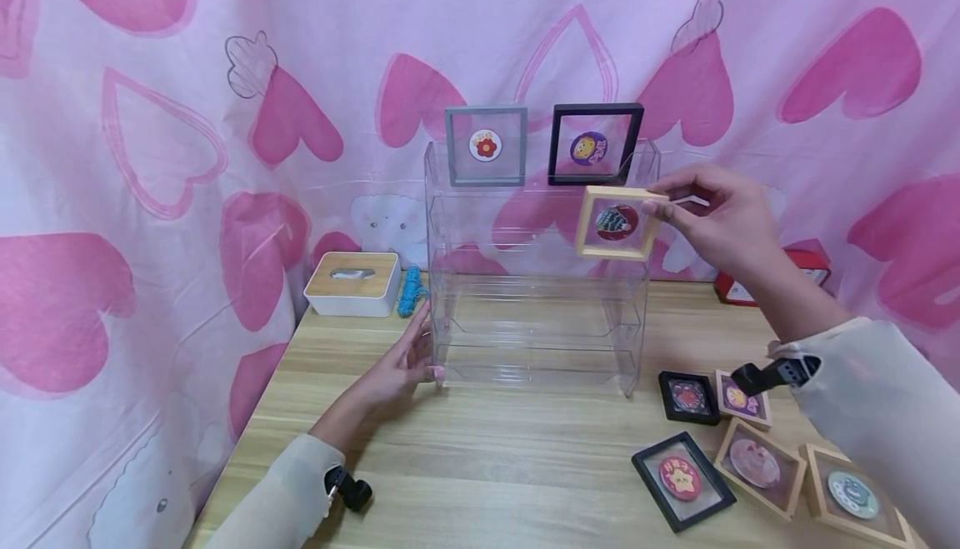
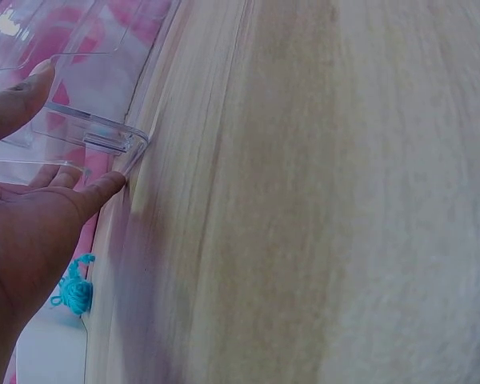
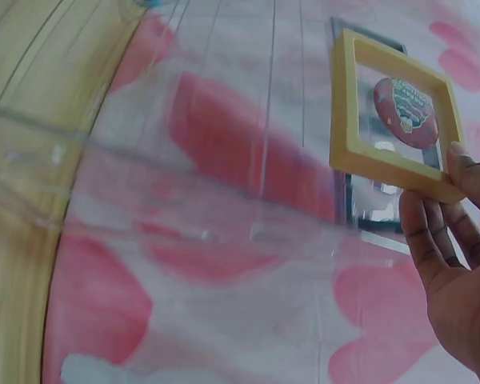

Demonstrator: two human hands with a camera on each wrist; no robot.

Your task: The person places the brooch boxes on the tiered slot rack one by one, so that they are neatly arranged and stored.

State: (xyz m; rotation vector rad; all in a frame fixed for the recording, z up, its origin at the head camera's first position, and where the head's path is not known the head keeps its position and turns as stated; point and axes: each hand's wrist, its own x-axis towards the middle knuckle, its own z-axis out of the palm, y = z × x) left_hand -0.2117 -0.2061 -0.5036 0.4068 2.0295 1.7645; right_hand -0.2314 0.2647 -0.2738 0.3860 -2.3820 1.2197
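A clear acrylic tiered rack (image 1: 532,357) stands on the table. My right hand (image 1: 723,216) pinches the right edge of a small light-wood frame (image 1: 582,228) with a red round badge (image 3: 406,114) inside. The frame is held in front of the rack's upper right part. My left hand (image 1: 393,374) holds the rack's lower left side, thumb (image 2: 20,100) at the front and fingers along the side. On the top tier stand a grey frame (image 1: 487,182) with a flower badge and a black frame (image 1: 556,142) with a purple badge.
Several framed badges lie at the table's right, among them a black frame (image 1: 645,470) and a wooden frame (image 1: 772,495). A tissue box (image 1: 352,295) and blue cord (image 1: 411,291) sit left of the rack. Behind its right side is a red object (image 1: 810,262). A heart-patterned curtain (image 1: 180,282) hangs behind.
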